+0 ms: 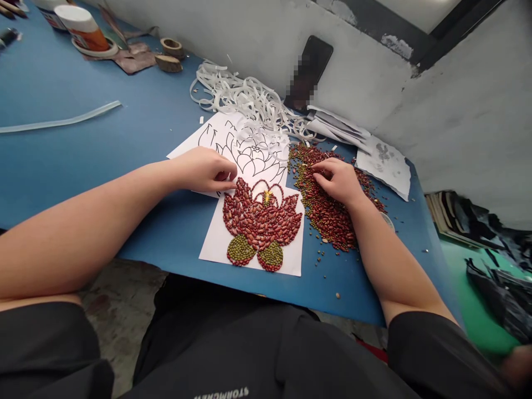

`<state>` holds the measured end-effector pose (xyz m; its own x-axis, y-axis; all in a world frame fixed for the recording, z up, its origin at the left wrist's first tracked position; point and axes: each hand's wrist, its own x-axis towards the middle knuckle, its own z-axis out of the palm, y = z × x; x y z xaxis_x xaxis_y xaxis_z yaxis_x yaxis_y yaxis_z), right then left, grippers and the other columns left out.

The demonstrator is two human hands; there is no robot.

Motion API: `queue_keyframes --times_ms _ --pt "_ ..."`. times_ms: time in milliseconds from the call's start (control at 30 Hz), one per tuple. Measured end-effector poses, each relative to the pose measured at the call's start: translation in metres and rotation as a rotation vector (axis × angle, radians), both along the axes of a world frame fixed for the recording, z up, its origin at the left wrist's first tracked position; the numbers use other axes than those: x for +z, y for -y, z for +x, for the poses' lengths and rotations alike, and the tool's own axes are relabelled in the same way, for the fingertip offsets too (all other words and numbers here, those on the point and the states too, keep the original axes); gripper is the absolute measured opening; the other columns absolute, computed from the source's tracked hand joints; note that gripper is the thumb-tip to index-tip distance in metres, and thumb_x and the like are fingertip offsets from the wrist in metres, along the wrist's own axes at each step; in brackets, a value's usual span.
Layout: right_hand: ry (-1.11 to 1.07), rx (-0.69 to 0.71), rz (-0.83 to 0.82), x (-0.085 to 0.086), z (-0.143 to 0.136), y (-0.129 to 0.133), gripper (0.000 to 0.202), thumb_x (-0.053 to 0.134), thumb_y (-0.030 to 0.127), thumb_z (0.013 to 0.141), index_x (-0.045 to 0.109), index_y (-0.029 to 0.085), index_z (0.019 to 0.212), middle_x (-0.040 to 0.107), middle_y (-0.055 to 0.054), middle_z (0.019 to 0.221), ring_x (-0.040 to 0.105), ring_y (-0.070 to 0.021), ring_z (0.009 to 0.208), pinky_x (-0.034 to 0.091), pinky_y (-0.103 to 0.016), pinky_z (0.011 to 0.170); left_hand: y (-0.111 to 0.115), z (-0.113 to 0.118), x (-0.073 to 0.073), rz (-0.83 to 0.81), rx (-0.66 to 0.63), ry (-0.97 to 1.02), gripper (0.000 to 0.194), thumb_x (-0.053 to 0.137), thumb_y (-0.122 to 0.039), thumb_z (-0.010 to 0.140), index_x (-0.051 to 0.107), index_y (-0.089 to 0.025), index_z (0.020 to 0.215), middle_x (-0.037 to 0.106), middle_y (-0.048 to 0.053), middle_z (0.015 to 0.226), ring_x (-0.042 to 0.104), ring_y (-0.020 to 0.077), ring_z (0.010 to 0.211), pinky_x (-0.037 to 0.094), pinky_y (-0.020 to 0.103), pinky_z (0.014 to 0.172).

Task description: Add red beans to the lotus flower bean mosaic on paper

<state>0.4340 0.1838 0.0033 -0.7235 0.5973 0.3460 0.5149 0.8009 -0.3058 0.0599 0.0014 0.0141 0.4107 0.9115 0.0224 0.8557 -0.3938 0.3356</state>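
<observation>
A white sheet (213, 249) at the table's front carries a lotus picture (266, 219) made of dark red beans, with two green mung bean leaves below. Two upper petals show outlines only, with yellow pieces between them. My left hand (208, 170) is at the picture's upper left edge, fingers curled and thumb along the petal tip; whatever it may hold is hidden. To the right, my right hand (338, 180) rests over a loose pile of red beans and green mung beans (328, 216). Its thumb and index finger are a little apart, with nothing visible between them.
Behind the picture lies a line-drawn lotus sheet (249, 160), partly under a heap of white paper strips (249, 97). A phone (310, 72) leans on the wall beside stacked papers (382, 160). White jar (83, 27), tape roll (172, 47) and clear strip (62, 121) lie left.
</observation>
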Motion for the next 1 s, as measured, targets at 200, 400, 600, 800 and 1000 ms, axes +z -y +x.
queue_keyframes --times_ms 200,400,600,800,1000 --pt "-0.065 0.061 0.066 -0.009 -0.004 0.007 0.022 0.063 0.026 0.096 0.083 0.023 0.104 0.079 -0.011 0.106 0.075 -0.0296 0.099 0.062 -0.049 0.096 0.000 -0.001 -0.001 0.009 -0.004 -0.022 0.028 0.060 -0.050 0.093 0.073 -0.026 0.086 0.071 -0.001 0.069 0.057 0.0142 0.061 0.036 0.029 0.064" --pt "-0.008 0.137 0.052 -0.011 -0.007 0.011 0.019 0.065 0.028 0.097 0.084 0.023 0.098 0.081 -0.011 0.102 0.075 -0.0295 0.098 0.063 -0.048 0.093 -0.001 0.000 -0.002 -0.007 0.009 -0.011 0.028 0.060 -0.050 0.092 0.072 -0.025 0.086 0.069 -0.001 0.068 0.056 0.0150 0.062 0.035 0.030 0.065" --pt "-0.091 0.111 0.066 -0.010 -0.008 0.014 0.016 0.064 0.025 0.096 0.079 0.024 0.089 0.083 -0.010 0.106 0.078 -0.0289 0.100 0.063 -0.048 0.096 0.000 0.000 -0.001 -0.009 -0.002 0.009 0.030 0.059 -0.052 0.092 0.070 -0.025 0.085 0.068 -0.001 0.067 0.055 0.0154 0.061 0.034 0.030 0.065" --pt "-0.036 0.147 0.072 -0.012 -0.010 0.015 0.014 0.065 0.024 0.093 0.078 0.022 0.090 0.083 -0.011 0.099 0.077 -0.0298 0.095 0.062 -0.047 0.092 0.000 0.000 -0.001 0.007 -0.007 0.001 0.027 0.062 -0.049 0.092 0.072 -0.025 0.086 0.069 -0.001 0.068 0.056 0.0152 0.061 0.035 0.030 0.065" --pt "-0.029 0.140 0.089 -0.009 -0.012 0.020 0.019 0.061 0.023 0.095 0.080 0.022 0.096 0.081 -0.010 0.098 0.076 -0.0279 0.093 0.062 -0.044 0.089 0.000 0.000 -0.003 0.044 -0.023 -0.006 0.026 0.063 -0.047 0.093 0.072 -0.024 0.084 0.070 -0.002 0.067 0.056 0.0135 0.060 0.035 0.028 0.062"
